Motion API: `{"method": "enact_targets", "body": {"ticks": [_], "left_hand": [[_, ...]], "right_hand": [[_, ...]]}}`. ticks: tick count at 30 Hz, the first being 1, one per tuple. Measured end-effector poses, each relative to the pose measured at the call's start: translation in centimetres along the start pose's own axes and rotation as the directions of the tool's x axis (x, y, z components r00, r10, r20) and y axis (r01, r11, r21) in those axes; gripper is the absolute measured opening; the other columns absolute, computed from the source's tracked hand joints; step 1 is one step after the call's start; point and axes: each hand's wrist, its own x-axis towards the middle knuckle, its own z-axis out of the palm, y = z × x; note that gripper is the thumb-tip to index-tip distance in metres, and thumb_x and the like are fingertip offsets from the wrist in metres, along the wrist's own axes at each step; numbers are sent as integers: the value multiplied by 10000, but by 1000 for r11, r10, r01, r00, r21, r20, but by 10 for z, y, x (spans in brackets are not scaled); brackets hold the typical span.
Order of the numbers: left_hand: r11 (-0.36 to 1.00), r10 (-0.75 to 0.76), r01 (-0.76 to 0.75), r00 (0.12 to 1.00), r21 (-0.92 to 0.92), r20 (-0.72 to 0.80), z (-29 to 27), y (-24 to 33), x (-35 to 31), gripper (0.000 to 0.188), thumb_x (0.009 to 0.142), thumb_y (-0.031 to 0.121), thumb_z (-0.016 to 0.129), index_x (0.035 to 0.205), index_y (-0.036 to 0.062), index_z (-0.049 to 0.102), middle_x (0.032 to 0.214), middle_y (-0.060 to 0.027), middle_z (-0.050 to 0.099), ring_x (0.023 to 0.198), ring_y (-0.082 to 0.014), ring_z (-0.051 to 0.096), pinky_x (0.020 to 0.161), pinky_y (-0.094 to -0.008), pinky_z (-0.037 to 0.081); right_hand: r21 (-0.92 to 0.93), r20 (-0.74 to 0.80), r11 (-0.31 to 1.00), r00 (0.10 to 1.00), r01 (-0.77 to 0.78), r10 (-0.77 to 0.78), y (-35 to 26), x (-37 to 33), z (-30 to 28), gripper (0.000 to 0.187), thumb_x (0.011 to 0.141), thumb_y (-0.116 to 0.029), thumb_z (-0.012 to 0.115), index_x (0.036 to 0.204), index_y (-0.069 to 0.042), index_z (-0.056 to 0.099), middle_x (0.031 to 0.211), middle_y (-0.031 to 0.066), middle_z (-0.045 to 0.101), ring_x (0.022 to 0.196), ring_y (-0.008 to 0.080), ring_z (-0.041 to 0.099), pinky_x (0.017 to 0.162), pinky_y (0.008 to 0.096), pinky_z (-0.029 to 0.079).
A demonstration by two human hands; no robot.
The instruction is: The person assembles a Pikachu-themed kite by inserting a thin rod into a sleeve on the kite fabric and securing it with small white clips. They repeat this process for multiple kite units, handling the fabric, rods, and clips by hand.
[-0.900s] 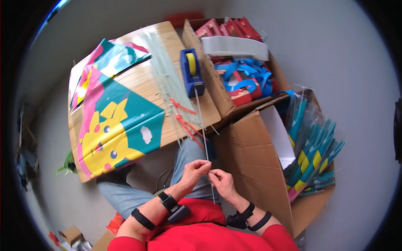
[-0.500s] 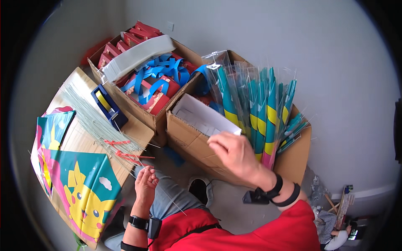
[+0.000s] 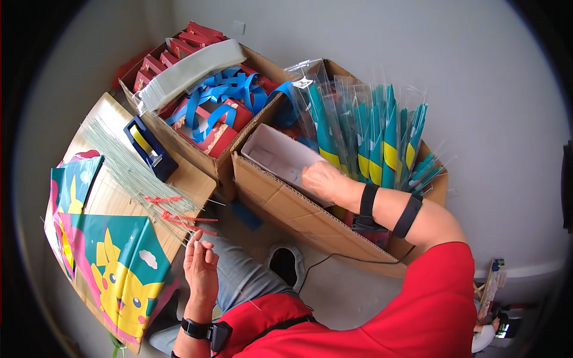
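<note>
My left hand (image 3: 201, 265) is by the table's right edge, above my leg, fingers bent together. It pinches a thin rod, of which only a faint stretch shows over my red shirt. Close to its fingertips are the ends of a bundle of thin pale rods (image 3: 122, 158), with red ties (image 3: 179, 218) around them. My right hand (image 3: 325, 181) reaches down into an open white box (image 3: 268, 149) that sits inside a cardboard carton (image 3: 286, 200). Its fingers point into the box and are hidden, so its grip does not show.
A wooden table (image 3: 110, 116) holds a blue tape dispenser (image 3: 149, 148) and printed teal-and-yellow kite sheets (image 3: 122, 268). Rolled teal kites in clear sleeves (image 3: 388, 134) stand in the carton. Another carton (image 3: 197, 152) holds red boxes, blue ribbon (image 3: 230, 89) and a stack of clear bags (image 3: 191, 71).
My right hand has moved from above the white box's near edge down into it, the forearm swinging up. My left hand has shifted slightly left, staying near the rod ends.
</note>
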Motion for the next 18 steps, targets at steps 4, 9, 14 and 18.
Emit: {"method": "enact_targets", "body": {"ticks": [4,9,14,18], "left_hand": [[999,42,-42,999,14,33,8,9,-5,282,1024,149,458,1285,56,514,886,-8,580,624,-39,387,594,-184,350],[997,71,-71,996,-1,55,3,12,-8,281,1025,153,460,1279,47,517,881,-12,582,629,-43,393,590,-183,350],[997,75,-77,995,27,61,4,14,-10,285,1025,157,462,1281,45,518,875,-12,582,628,-46,389,587,-182,345],[989,126,-134,985,63,122,10,26,-11,284,1027,159,457,1273,38,533,859,-11,586,601,-38,355,562,-179,312]], "right_hand": [[115,53,992,997,54,-60,6,-2,13,66,671,-65,618,611,-61,645,670,147,649,672,277,671,585,361,530],[72,1,995,998,66,-67,11,-6,20,60,659,-80,664,612,-116,670,660,83,660,708,221,682,608,310,520],[-33,119,999,993,1,3,2,-7,18,69,659,-57,654,611,-106,666,658,90,657,707,229,684,607,323,523],[93,16,994,998,56,-57,9,-7,9,50,662,-25,649,660,-72,666,677,114,653,713,267,682,629,357,535]]}}
